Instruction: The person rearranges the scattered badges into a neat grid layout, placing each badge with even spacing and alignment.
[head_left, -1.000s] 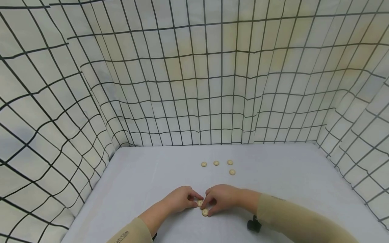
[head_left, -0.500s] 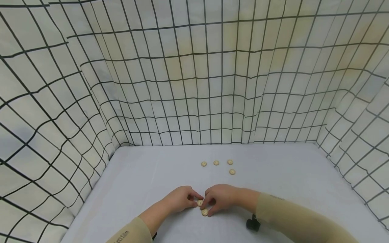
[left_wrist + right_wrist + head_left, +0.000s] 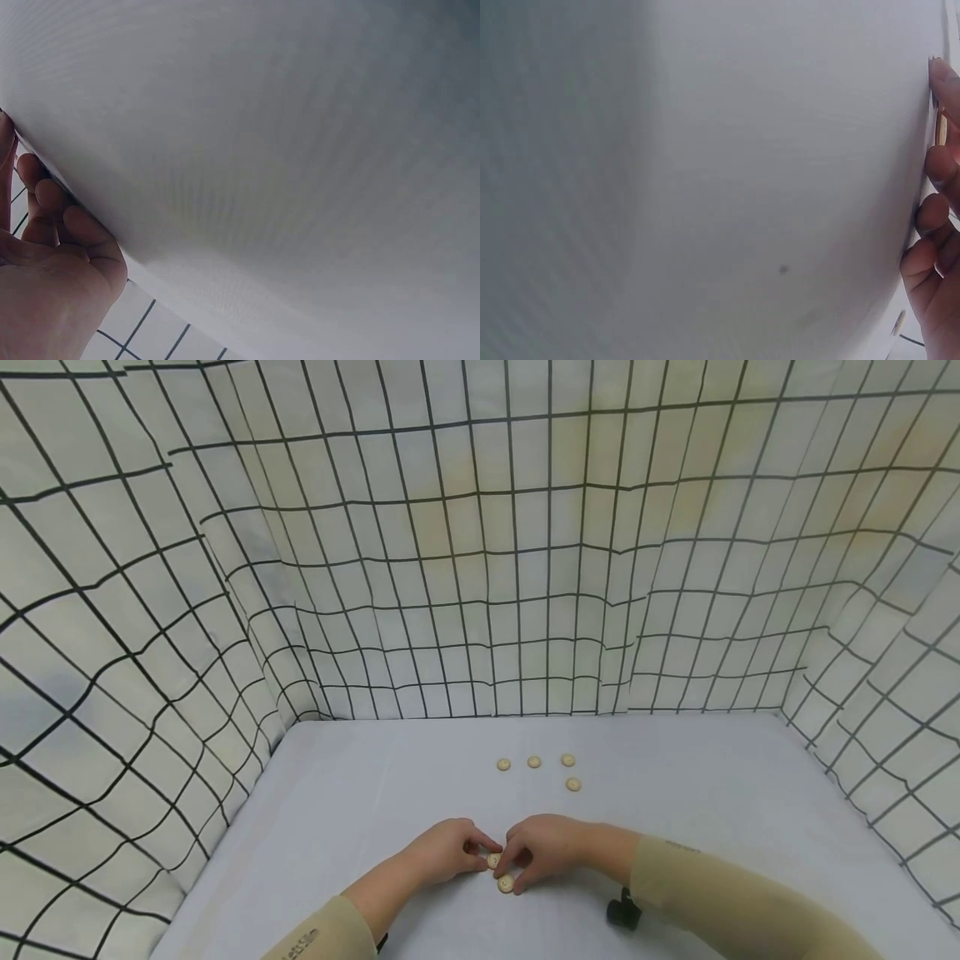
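Both hands are close together near the front middle of the table in the head view. My left hand [image 3: 444,855] pinches a small round beige button [image 3: 493,861] between thumb and index finger. Just nearer and slightly to the right lies a second button [image 3: 506,884], which my right hand [image 3: 549,846] holds at its edges with thumb and a fingertip. In the left wrist view the other fingers [image 3: 54,196] are curled against the tabletop. A thin edge of a button [image 3: 940,126] shows between the right fingers in the right wrist view.
Farther back on the white table [image 3: 360,793] lie a row of three buttons, left [image 3: 503,764], middle [image 3: 534,762] and right [image 3: 567,760]. Another button [image 3: 573,784] sits just in front of the right one. White walls with a black grid [image 3: 465,610] enclose the table.
Almost nothing differs. Both hands stay on their two buttons, and the right forearm has shifted very slightly to the left.
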Motion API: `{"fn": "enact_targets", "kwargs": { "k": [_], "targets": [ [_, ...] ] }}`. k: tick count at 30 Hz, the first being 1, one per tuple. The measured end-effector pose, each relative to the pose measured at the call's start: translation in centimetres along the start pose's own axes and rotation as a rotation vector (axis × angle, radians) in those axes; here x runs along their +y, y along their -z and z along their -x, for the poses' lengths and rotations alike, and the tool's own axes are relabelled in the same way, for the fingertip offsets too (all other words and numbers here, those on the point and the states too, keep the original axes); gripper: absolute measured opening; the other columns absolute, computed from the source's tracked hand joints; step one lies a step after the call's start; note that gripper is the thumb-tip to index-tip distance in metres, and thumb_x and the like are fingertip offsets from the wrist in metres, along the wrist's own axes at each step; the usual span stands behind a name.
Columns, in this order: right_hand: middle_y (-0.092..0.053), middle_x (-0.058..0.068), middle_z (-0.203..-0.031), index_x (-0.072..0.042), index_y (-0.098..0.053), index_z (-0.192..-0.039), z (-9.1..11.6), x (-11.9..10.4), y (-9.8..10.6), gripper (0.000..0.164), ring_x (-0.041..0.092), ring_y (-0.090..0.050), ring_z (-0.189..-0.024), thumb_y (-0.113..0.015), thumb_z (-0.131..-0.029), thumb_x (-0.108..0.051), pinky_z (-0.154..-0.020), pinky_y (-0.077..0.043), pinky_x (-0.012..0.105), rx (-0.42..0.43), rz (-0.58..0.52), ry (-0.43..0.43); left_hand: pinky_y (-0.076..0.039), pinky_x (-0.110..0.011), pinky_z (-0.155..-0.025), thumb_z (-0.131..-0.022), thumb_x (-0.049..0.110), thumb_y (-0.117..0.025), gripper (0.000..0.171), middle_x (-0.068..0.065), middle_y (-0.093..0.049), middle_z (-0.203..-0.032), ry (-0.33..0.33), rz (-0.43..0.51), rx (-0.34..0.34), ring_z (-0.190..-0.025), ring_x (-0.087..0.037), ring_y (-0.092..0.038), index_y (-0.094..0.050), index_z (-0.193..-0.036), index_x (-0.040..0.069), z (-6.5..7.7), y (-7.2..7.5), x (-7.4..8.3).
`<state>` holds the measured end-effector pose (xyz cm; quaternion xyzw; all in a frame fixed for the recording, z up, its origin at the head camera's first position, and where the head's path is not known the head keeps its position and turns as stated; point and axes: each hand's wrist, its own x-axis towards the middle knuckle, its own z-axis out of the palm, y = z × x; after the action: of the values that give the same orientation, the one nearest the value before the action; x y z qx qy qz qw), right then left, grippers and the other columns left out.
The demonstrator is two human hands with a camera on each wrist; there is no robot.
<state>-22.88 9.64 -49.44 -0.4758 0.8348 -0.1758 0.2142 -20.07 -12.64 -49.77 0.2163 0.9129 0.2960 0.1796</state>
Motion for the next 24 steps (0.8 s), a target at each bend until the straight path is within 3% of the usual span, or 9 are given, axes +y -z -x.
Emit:
{"fn": "enact_targets", "kwargs": {
  "k": [24],
  "targets": [
    [-0.059,-0.017,-0.075,-0.032,-0.077,-0.103,0.35,0.49,0.12,0.022,-0.001,-0.052,-0.07,-0.082,-0.082,-0.027,-0.065,-0.044,0.019,0.005,-0.184,-0.051,-0.04,-0.026,-0.064,-0.086,0.021,-0.078,0.024,0.013,-0.056,-0.08,-0.005,-0.007,-0.005,-0.07,-0.006,-0.046,-0.078,-0.11,0.026,-0.02,0.02,0.02]
  ]
}}
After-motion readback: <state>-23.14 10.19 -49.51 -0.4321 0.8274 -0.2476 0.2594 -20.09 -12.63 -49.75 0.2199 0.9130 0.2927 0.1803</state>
